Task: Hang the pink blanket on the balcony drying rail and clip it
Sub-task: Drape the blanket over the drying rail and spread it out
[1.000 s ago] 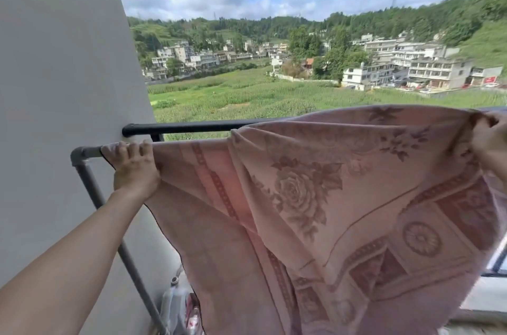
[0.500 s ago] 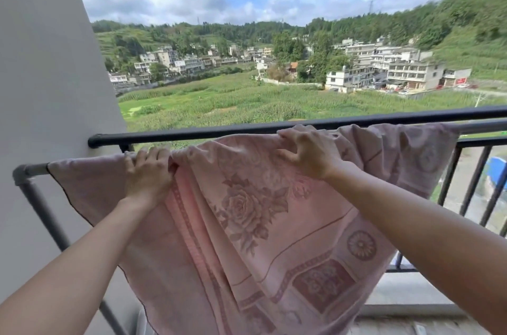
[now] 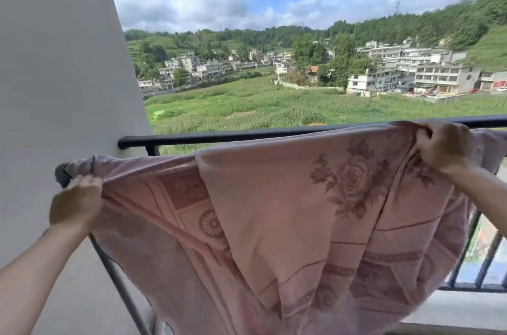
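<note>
We see that the hands have moved apart since half a second ago. Then the right hand pressed the cloth near the middle of the rail and the left hand sat just beside it. Now the right one is far to the right and lifts the top edge, and the left one has gone down to the end by the wall. The pink blanket has so been pulled much wider, and one fold in the middle now lies flat over the rest.

We think this means the spreading step is almost done but not the task. The blanket lies over the grey drying rail, of which only the left end and the slanted leg show, and it hangs down in front of us. The black balcony railing runs just behind it. The right part of the edge seems held up in the air, so we judge that it must come down on the rail before clipping.

Each grip is closed on the blanket: left fingers bunch the corner, right fingers pinch the top edge.

Count: one blanket, two hands, one drying rail, one railing, one white wall. We find no clips in view.
</note>
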